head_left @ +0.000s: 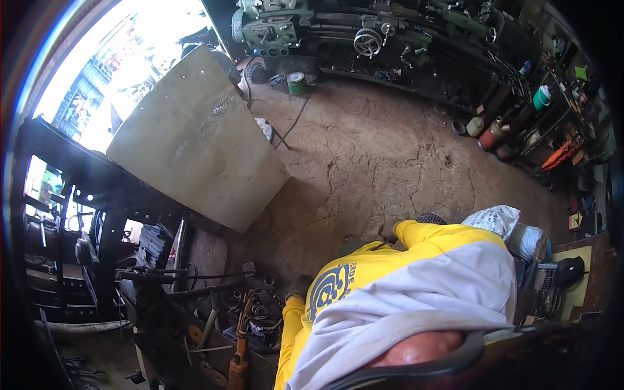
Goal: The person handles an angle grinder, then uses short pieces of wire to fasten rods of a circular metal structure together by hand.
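My left hand [299, 286] looks dark, perhaps gloved, and shows just past the yellow sleeve cuff. Beside it lies a cluster of metal rings and round parts [260, 309], apart from the hand as far as I can tell. An orange power tool [239, 357] with a long narrow front stands nearby. My right hand [389, 238] is a small dark patch at the end of the other yellow sleeve, in front of my body. Its fingers are hidden in shadow, and I cannot make out anything held in either hand.
A large tilted metal sheet [201, 143] stands at the left on a dark frame [97, 169]. A green lathe [364, 39] runs along the back. Near it is a green tin [296, 83]. White sacks [497, 221] lie at my right. The cracked floor [390, 143] spreads ahead.
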`<state>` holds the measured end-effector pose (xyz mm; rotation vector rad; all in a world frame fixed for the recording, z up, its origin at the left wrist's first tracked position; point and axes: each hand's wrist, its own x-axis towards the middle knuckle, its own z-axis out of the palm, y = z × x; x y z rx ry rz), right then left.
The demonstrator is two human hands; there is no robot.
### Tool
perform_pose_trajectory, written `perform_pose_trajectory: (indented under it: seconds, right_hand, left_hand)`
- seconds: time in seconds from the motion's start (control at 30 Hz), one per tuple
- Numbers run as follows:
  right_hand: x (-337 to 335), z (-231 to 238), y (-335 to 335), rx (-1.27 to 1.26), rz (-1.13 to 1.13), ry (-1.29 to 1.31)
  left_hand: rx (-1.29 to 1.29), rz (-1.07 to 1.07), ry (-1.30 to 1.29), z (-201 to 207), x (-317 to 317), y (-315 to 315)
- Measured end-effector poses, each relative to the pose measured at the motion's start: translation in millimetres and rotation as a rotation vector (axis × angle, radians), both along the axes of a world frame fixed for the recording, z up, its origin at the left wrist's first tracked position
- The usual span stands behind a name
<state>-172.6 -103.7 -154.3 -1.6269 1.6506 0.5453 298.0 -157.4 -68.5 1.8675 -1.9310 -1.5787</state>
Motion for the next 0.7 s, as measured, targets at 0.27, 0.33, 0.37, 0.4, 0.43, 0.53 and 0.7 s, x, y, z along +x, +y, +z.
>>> perform_pose_trajectory:
  seconds: [0.27, 0.33, 0.37, 0.4, 0.43, 0.53, 0.7]
  right_hand:
    - [-15, 21, -115, -0.023, -0.006, -0.015]
    - [-10, 29, -169, 0.061, -0.149, -0.101]
    - [-3, 43, -191, 0.033, -0.138, -0.123]
    - [2, 59, -209, 0.006, -0.130, -0.141]
    - [3, 67, -225, 0.014, -0.134, -0.152]
    - [1, 76, -267, 0.097, -0.144, -0.187]
    - [-8, 44, -283, 0.066, 0.142, -0.169]
  left_hand:
    - [0.107, 0.148, 0.044, 16, -18, -38]
    - [0.123, 0.188, 0.035, 25, -21, -47]
    - [0.131, 0.214, 0.032, 29, -21, -50]
    - [0.139, 0.234, 0.030, 34, -24, -54]
    - [0.140, 0.241, 0.036, 38, -29, -59]
    - [0.148, 0.277, 0.052, 45, -43, -71]
    - [0.150, 0.366, 0.067, 59, -56, -83]
